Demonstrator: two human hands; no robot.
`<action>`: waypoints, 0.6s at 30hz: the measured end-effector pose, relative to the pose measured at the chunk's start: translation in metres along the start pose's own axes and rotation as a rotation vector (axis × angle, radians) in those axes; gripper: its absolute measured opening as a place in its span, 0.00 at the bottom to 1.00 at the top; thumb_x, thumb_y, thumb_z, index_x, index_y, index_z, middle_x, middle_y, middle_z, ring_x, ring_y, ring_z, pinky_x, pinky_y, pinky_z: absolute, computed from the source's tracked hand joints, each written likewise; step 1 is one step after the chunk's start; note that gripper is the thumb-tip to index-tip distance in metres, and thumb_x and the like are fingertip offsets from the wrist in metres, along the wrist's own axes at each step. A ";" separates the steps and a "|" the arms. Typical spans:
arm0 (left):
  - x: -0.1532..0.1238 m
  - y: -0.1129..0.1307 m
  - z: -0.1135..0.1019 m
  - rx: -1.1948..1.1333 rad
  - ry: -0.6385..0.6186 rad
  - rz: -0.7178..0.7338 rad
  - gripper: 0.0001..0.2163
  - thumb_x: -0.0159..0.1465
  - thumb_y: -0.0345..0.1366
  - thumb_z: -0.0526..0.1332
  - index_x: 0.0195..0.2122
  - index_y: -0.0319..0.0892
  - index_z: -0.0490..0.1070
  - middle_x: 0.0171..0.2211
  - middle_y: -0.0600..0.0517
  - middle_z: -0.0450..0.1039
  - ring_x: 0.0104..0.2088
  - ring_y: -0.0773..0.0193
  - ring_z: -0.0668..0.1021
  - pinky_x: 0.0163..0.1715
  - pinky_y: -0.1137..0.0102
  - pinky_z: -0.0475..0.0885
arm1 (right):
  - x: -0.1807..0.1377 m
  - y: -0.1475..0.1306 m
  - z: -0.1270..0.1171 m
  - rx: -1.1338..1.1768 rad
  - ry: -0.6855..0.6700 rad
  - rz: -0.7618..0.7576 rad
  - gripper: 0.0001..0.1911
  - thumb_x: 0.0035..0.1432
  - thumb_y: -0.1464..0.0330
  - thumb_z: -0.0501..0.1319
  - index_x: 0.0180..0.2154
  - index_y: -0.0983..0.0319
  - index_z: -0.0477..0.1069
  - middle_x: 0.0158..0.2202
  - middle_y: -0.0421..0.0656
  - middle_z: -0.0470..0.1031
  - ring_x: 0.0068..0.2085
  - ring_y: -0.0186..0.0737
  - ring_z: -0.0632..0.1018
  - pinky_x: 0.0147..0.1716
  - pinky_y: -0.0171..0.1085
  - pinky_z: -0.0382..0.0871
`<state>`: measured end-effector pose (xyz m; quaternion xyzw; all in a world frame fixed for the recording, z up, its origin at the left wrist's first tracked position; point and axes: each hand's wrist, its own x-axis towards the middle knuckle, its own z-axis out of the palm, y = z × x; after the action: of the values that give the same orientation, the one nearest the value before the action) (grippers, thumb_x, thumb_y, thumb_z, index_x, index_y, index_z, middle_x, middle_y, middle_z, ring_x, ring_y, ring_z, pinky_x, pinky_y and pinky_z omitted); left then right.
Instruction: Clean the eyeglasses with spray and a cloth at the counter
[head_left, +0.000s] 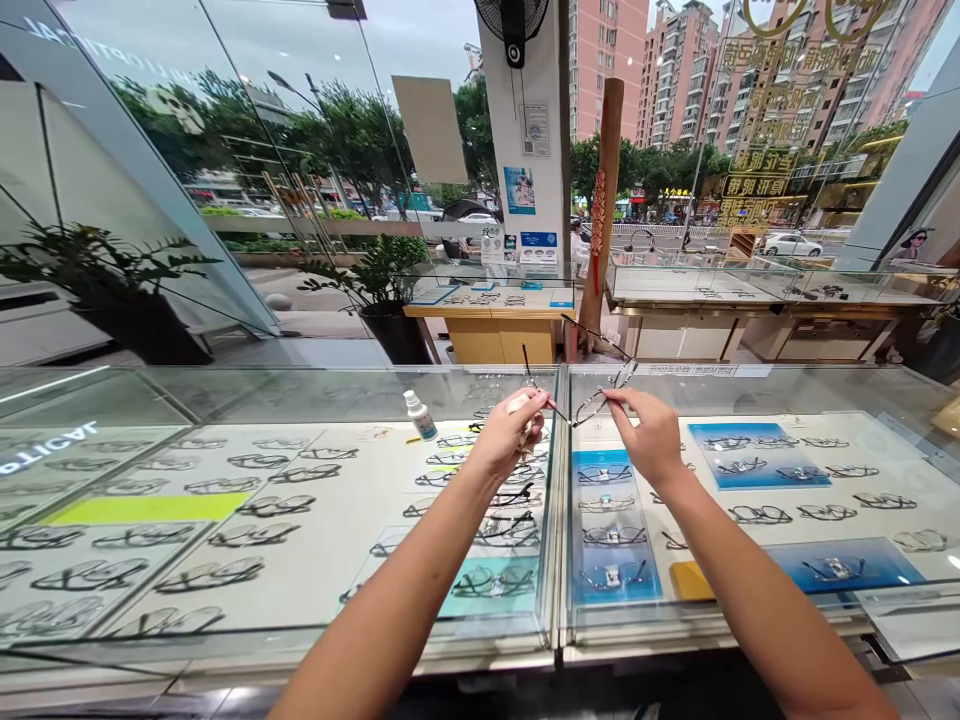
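A pair of eyeglasses [590,406] with thin dark rims is held up between my two hands, above the glass display case. My left hand [517,425] pinches one of its temple arms, and a pale crumpled cloth [517,403] is tucked within the same fingers. With thumb and fingers closed, my right hand [646,428] grips the frame by the lens rims. Both temple arms point away from me, unfolded. A small white spray bottle [420,416] stands on the glass to the left of my left hand.
Under the glass, rows of eyeglasses [611,537] lie on white, blue and green panels. A joint between two cases [559,520] runs down the middle. Farther off stand a wooden cabinet [491,340], more display cases [697,285], a potted plant [394,330] and a wooden post [606,180].
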<state>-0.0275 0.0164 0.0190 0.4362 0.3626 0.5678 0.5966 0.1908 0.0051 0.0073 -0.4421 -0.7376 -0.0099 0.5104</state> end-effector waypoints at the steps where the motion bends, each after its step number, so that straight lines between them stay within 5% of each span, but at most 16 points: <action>1: 0.000 0.000 0.002 -0.012 0.025 0.009 0.25 0.45 0.49 0.80 0.33 0.39 0.70 0.33 0.55 0.73 0.20 0.79 0.63 0.18 0.79 0.56 | 0.000 -0.002 0.000 0.021 0.016 0.018 0.13 0.69 0.67 0.58 0.46 0.56 0.81 0.43 0.45 0.87 0.43 0.47 0.85 0.44 0.44 0.78; 6: -0.005 -0.006 0.011 -0.018 0.081 0.025 0.25 0.47 0.50 0.79 0.34 0.40 0.71 0.33 0.55 0.73 0.21 0.78 0.64 0.18 0.79 0.56 | -0.002 -0.013 0.004 0.189 0.095 0.145 0.13 0.68 0.66 0.59 0.46 0.55 0.82 0.45 0.45 0.86 0.46 0.48 0.84 0.45 0.46 0.79; 11: -0.009 -0.014 0.018 0.006 0.052 -0.057 0.25 0.47 0.52 0.78 0.32 0.40 0.71 0.29 0.57 0.68 0.21 0.78 0.64 0.17 0.80 0.54 | 0.002 -0.017 0.007 0.600 0.167 0.381 0.12 0.66 0.59 0.63 0.44 0.57 0.80 0.47 0.47 0.86 0.49 0.45 0.84 0.51 0.46 0.79; 18: -0.010 -0.018 0.020 0.037 0.041 -0.100 0.25 0.47 0.53 0.78 0.33 0.39 0.72 0.30 0.56 0.70 0.21 0.78 0.63 0.17 0.80 0.54 | 0.007 -0.006 0.009 1.061 0.131 0.636 0.15 0.56 0.59 0.72 0.38 0.56 0.70 0.45 0.44 0.87 0.48 0.43 0.86 0.56 0.47 0.78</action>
<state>-0.0030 0.0051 0.0086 0.4165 0.4066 0.5393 0.6086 0.1794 0.0098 0.0109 -0.3248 -0.4413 0.4835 0.6826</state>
